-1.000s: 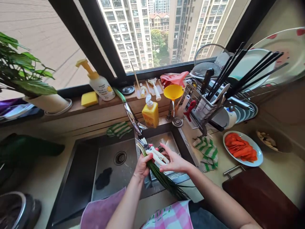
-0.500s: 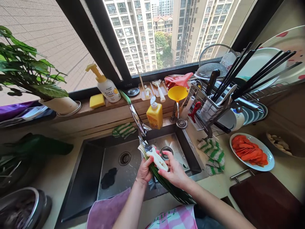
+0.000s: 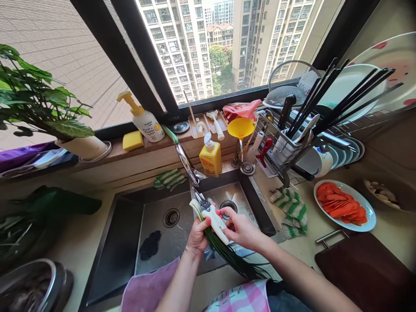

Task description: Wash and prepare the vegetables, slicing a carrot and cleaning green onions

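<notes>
Over the sink, my left hand is closed around a bunch of long green stalks with white ends, like garlic chives or scallions. The white ends point up toward the faucet and the dark green leaves trail down to the right over the sink's front edge. Lying across the bunch are white-handled scissors, their metal blades facing the faucet and their handles close together; my left thumb rests on them. From the right, my right hand grips the scissors' handles with bent fingers.
Behind the sink stand a faucet and a yellow pump bottle. Right of it are a striped cloth, a dish rack, a plate of orange slices and a dark board. A purple cloth hangs over the front edge.
My right hand has shifted slightly up and right along the handles, its fingers more bent. The scissors and stalks have moved little in my left hand. The view has shifted slightly.
</notes>
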A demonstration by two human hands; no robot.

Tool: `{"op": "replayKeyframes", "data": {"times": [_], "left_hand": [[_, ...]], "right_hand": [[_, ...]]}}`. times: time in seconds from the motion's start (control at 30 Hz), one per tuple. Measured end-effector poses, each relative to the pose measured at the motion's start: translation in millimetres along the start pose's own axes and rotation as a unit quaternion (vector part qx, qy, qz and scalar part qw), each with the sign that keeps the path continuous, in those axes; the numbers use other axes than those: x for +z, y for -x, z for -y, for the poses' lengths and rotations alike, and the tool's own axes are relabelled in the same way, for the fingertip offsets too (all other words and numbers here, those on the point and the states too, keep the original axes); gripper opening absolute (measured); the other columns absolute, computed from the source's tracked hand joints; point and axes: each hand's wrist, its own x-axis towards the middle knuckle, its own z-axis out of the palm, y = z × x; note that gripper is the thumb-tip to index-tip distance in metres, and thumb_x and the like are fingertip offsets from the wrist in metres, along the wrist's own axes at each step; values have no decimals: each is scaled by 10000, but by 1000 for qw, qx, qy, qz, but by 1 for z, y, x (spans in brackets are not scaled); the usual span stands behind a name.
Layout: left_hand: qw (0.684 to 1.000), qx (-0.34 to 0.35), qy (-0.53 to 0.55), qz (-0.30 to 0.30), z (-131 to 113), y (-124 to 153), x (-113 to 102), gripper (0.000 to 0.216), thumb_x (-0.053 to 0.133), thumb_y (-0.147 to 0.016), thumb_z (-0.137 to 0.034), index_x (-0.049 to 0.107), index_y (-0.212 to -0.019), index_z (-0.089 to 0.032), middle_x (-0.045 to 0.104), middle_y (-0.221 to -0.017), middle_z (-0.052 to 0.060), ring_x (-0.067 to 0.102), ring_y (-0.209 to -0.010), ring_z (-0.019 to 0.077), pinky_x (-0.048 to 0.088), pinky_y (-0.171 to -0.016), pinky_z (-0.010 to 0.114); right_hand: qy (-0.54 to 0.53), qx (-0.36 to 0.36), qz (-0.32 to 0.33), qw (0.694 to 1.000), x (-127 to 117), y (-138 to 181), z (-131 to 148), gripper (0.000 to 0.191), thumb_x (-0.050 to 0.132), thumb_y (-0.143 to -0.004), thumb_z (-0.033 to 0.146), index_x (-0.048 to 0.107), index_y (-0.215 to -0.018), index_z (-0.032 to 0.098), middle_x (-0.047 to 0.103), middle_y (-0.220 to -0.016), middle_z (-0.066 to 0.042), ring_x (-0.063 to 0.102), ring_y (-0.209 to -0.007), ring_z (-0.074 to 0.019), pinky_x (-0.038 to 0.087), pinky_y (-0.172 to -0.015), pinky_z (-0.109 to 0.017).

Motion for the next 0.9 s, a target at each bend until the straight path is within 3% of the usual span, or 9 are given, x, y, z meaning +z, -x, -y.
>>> {"op": "replayKeyframes", "data": {"times": [0.1,0.2,0.27,0.33,0.53,0.9], "left_hand": [[1000,-14,7,7,1,2,0,768,824,-544,-259,520,-1243,-168,719,-841,86,658,-891,291,510,-826,401],[999,-17,18,20,2,4,1,793,828,-534,-258,510,-1254,-161,720,-864,94,654,-905,302,510,-832,408],[999,-15,19,27,3,5,2,800,828,-533,-263,506,-1258,-158,718,-892,100,648,-923,307,511,-836,408],[999,-13,19,28,3,6,4,797,826,-535,-262,507,-1258,-162,716,-908,102,645,-933,309,510,-840,409],[999,-16,31,35,4,6,4,779,822,-545,-248,511,-1257,-185,720,-880,89,644,-940,310,504,-857,423],[999,-13,28,37,7,4,-3,712,806,-575,-259,533,-1229,-192,710,-935,95,644,-949,296,506,-857,402]], "right_hand": [[96,8,-54,994,-6,-1,5,268,640,-701,232,544,-951,236,586,-631,66,511,-557,-96,335,-545,-190],[81,-20,-18,996,-14,-2,7,132,648,-696,218,558,-793,215,577,-638,59,501,-573,-91,345,-543,-185],[41,-42,34,998,-17,-2,7,91,622,-709,199,561,-776,204,567,-645,51,496,-579,-89,360,-538,-178],[25,-52,45,997,-16,-1,6,83,599,-701,177,554,-768,195,553,-645,48,480,-574,-85,362,-530,-175],[33,-21,-45,998,3,2,0,77,543,-667,141,496,-703,190,527,-630,46,444,-551,-77,320,-496,-170],[-39,21,-74,996,14,-2,-4,104,554,-662,166,453,-648,192,509,-600,48,423,-538,-79,321,-495,-179]]}}
